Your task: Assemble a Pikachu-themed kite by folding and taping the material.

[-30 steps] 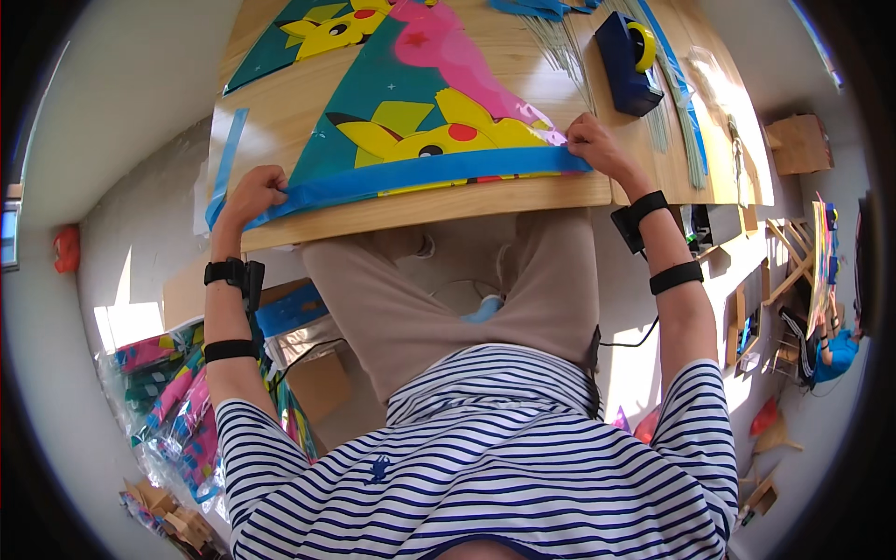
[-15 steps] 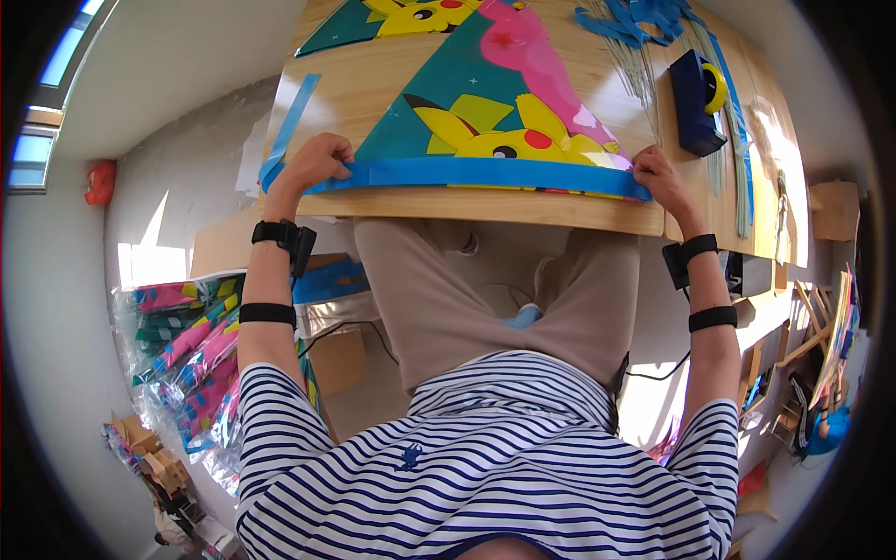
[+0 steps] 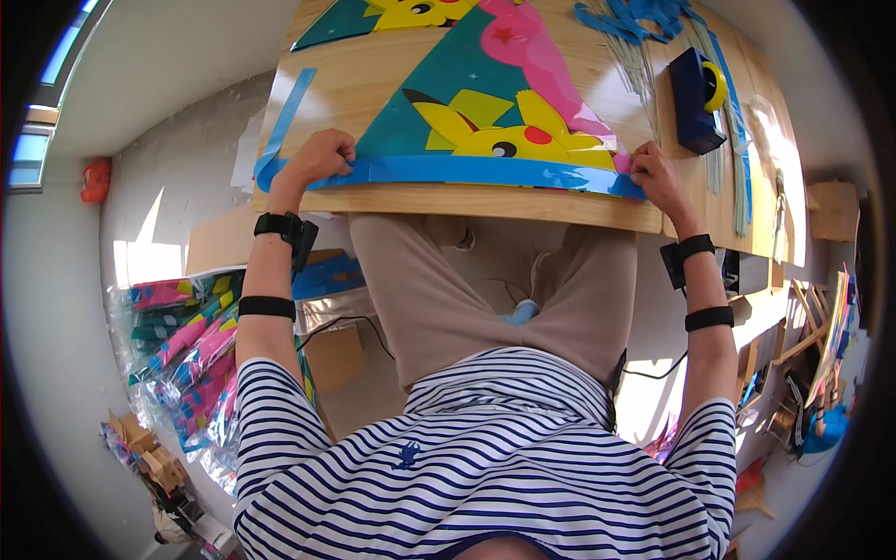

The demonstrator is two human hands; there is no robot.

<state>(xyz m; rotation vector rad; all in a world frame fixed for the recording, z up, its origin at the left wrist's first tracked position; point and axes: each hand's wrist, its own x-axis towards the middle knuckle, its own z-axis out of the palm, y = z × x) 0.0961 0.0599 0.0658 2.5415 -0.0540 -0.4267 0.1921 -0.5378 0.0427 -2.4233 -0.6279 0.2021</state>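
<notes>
A triangular plastic sheet, dark green and pink with a yellow cartoon figure, lies on the wooden table with its wide edge toward me. Along that edge a long blue strip is stretched between my hands. My left hand pinches the strip by the sheet's left corner. Past that hand, the strip's loose end bends away up the table. At the right corner my right hand pinches the other end, its fingers closed over it.
A navy tape dispenser with a yellow roll stands right of the sheet. Thin pale sticks and tangled blue strips lie at the far right. Another printed sheet is at the far left. Plastic-wrapped colourful pieces lie on the floor at left.
Both hands keep their pinch on the strip and have barely moved. The sheet's lower right corner now shows more pink beside my right hand. The whole view has shifted slightly.
</notes>
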